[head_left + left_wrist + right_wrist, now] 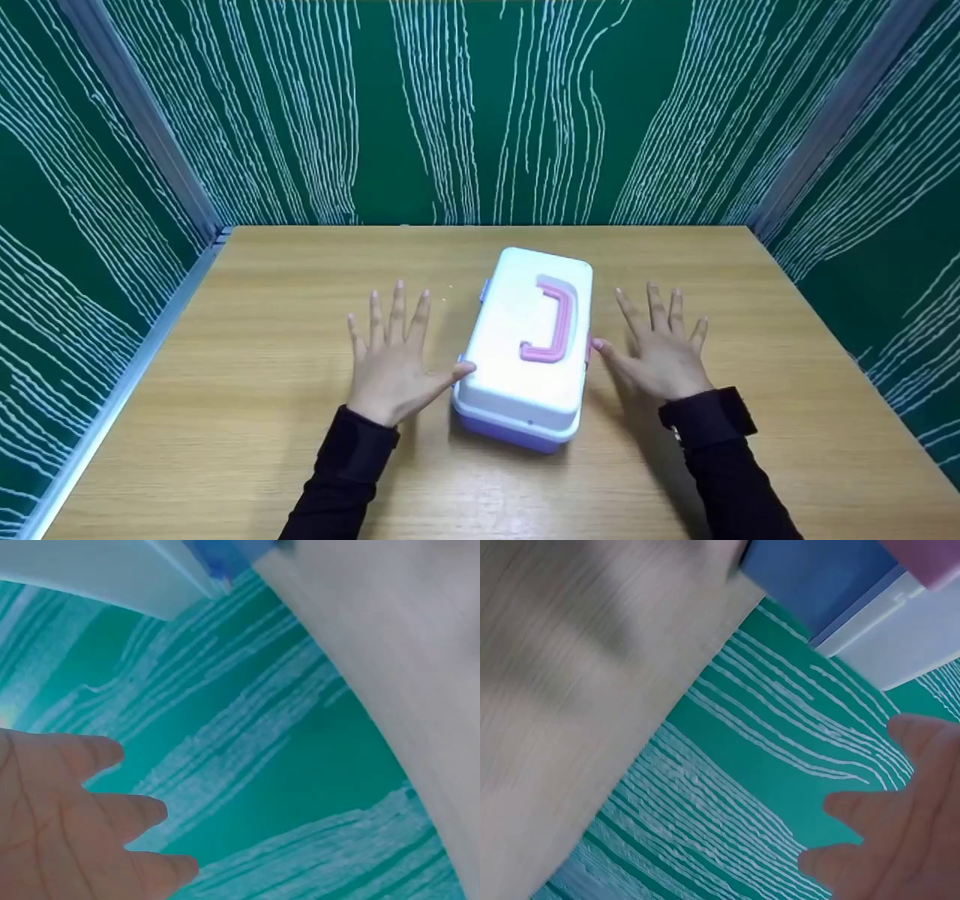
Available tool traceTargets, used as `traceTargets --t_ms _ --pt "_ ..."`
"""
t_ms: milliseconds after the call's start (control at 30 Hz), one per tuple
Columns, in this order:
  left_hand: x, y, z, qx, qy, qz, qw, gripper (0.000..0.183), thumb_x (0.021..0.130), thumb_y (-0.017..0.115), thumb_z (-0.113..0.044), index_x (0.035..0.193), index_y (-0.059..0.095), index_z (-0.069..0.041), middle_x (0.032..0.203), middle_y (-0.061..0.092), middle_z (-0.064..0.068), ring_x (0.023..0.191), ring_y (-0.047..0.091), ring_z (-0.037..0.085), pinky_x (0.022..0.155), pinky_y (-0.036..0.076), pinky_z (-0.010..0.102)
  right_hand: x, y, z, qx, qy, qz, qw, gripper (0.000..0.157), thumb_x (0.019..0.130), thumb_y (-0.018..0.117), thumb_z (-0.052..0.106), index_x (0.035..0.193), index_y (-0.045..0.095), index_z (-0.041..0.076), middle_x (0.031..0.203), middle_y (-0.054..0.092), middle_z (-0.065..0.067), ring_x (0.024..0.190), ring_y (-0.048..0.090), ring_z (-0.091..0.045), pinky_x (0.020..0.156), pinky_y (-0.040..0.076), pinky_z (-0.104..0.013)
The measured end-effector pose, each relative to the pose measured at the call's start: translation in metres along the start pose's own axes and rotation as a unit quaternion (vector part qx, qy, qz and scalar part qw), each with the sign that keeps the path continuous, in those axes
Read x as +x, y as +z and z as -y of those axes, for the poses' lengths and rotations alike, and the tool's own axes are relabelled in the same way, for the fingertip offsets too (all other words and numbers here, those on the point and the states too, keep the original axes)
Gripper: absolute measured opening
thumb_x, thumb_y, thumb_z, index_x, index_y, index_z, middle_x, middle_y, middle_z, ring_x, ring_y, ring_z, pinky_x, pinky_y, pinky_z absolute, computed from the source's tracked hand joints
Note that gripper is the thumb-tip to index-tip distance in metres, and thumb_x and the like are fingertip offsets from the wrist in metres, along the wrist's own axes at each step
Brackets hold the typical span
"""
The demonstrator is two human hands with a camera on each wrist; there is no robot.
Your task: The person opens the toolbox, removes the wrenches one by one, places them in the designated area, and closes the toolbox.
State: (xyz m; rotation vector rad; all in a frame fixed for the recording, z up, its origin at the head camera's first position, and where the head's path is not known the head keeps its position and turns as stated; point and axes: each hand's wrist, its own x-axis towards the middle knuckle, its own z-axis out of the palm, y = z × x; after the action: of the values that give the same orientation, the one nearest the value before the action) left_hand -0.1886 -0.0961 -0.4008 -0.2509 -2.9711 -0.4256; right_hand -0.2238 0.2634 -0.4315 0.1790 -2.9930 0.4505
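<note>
A white-lidded storage box (502, 322) with a purple-blue base stands on the table, turned slightly. Its pink carrying handle (559, 326) lies folded down in the lid, and the lid is closed. To the left of the box, my left hand (390, 375) spreads its fingers, the thumb tip overlapping the lid's left edge in the head view. My right hand (664, 360) is spread on the other side, its thumb tip right by the pink latch (589, 350). In the wrist views, the left palm (45, 817) and right palm (915, 825) show with fingers extended, holding nothing.
The wooden table (262, 360) runs back to a green wall (390, 135) with white wavy lines. Grey metal posts (150, 112) stand at the corners, and a metal rail (127, 390) follows the left edge. Black cuffs (356, 442) cover both wrists.
</note>
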Motion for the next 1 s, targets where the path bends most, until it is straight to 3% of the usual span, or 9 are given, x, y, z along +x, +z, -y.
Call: traceTargets --t_ms 167,267,400,533,700,800,867,1000 --pt "0.003 0.000 -0.020 -0.007 0.057 0.001 0.9984 0.116 0.071 0.041 -0.092 0.158 0.001 -0.025 0.165 -0.012 0.006 0.151 -0.015 0.035 0.116 -0.015 0.063 -0.001 0.002 0.001 0.022 -0.016 -0.008 1.000 0.089 0.090 0.043 0.072 0.159 0.008 0.029 0.164 0.002 -0.023 0.148 -0.007 -0.049 0.108 -0.009 -0.076" --pt "0.004 0.002 -0.034 -0.001 0.115 -0.012 0.9933 0.120 0.071 0.045 -0.089 0.159 0.005 -0.019 0.164 -0.011 0.009 0.151 -0.014 0.035 0.116 -0.010 0.065 -0.001 0.006 0.003 0.049 -0.034 -0.028 0.998 0.086 0.092 0.048 0.066 0.159 0.013 0.024 0.160 0.014 -0.027 0.147 0.007 -0.052 0.111 0.004 -0.075" --pt "0.005 0.006 -0.053 0.012 0.178 -0.011 0.9839 0.122 0.070 0.046 -0.090 0.158 0.012 -0.013 0.164 -0.005 0.014 0.151 -0.009 0.036 0.118 -0.004 0.063 -0.002 0.012 0.006 0.122 -0.044 -0.040 0.991 0.081 0.095 0.051 0.057 0.157 0.021 0.014 0.155 0.025 -0.030 0.143 0.020 -0.052 0.111 0.018 -0.072" --pt "0.006 0.011 -0.072 0.020 0.227 -0.001 0.9736 0.120 0.071 0.049 -0.089 0.157 0.018 -0.011 0.165 0.006 0.015 0.152 -0.001 0.035 0.122 0.006 0.055 -0.003 0.018 0.011 0.218 -0.021 -0.016 0.976 0.076 0.098 0.050 0.051 0.155 0.025 0.007 0.154 0.029 -0.028 0.140 0.030 -0.048 0.110 0.027 -0.067" --pt "0.007 0.017 -0.089 0.028 0.268 0.008 0.9629 0.113 0.073 0.055 -0.084 0.154 0.030 -0.009 0.164 0.019 0.012 0.153 0.010 0.029 0.124 0.014 0.044 -0.002 0.028 0.019 0.325 0.007 0.007 0.946 0.060 0.102 0.048 0.035 0.150 0.034 0.002 0.143 0.045 -0.028 0.127 0.049 -0.042 0.105 0.042 -0.056" --pt "0.005 0.022 -0.093 0.035 0.279 0.016 0.9594 0.108 0.074 0.058 -0.081 0.150 0.037 -0.007 0.160 0.030 0.011 0.151 0.020 0.027 0.123 0.019 0.042 -0.001 0.035 0.024 0.384 0.027 0.013 0.923 0.050 0.104 0.047 0.026 0.146 0.040 0.000 0.134 0.054 -0.027 0.113 0.061 -0.031 0.099 0.051 -0.042" --pt "0.004 0.025 -0.095 0.045 0.284 0.015 0.9576 0.106 0.074 0.058 -0.080 0.148 0.040 -0.007 0.156 0.038 0.011 0.149 0.027 0.026 0.122 0.023 0.041 -0.001 0.038 0.026 0.429 0.050 0.021 0.902 0.046 0.104 0.046 0.020 0.144 0.042 -0.002 0.126 0.059 -0.024 0.101 0.065 -0.020 0.090 0.055 -0.034" --pt "0.002 0.031 -0.095 0.072 0.287 -0.006 0.9552 0.102 0.074 0.057 -0.081 0.146 0.043 -0.009 0.150 0.047 0.009 0.146 0.034 0.025 0.121 0.027 0.039 -0.002 0.040 0.027 0.514 0.100 0.060 0.850 0.046 0.103 0.043 0.015 0.141 0.041 -0.010 0.102 0.068 -0.010 0.083 0.066 -0.006 0.078 0.058 -0.025"
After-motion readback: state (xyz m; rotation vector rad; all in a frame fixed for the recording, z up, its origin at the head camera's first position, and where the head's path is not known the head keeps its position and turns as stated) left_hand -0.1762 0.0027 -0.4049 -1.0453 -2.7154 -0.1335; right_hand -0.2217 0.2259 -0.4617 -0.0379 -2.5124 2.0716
